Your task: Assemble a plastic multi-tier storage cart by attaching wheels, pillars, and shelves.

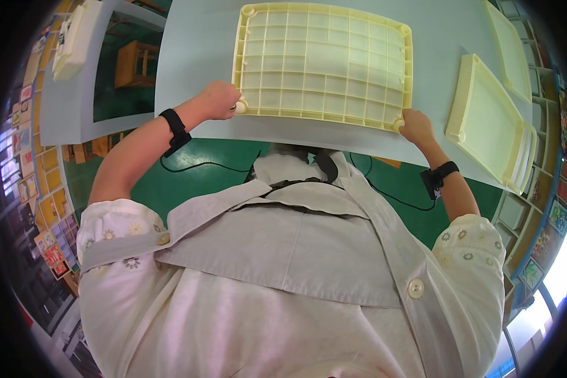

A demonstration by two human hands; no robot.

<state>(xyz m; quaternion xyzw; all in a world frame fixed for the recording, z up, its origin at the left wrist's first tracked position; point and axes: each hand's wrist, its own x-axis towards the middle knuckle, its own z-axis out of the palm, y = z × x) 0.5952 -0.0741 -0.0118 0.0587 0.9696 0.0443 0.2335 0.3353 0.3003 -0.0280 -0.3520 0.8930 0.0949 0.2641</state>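
A pale yellow rectangular plastic panel (326, 60) lies on the grey table (198, 66) in front of me. Its upward side has a grid of ribs, a raised rim and round sockets at the corners. My left hand (222, 101) is closed at the near left corner, beside a short pale stub; the fingertips are partly hidden. At the near right corner, my right hand (417, 126) has its fingers closed on the rim. A dark strap with a small device sits on each wrist.
To the right on the table lie a pale yellow tray (485, 123) and a second yellow tray (511, 50). Another table with a pale stack (75, 41) stands at the left. Shelves line both sides above a green floor (189, 173). Black cables run from both wrist devices.
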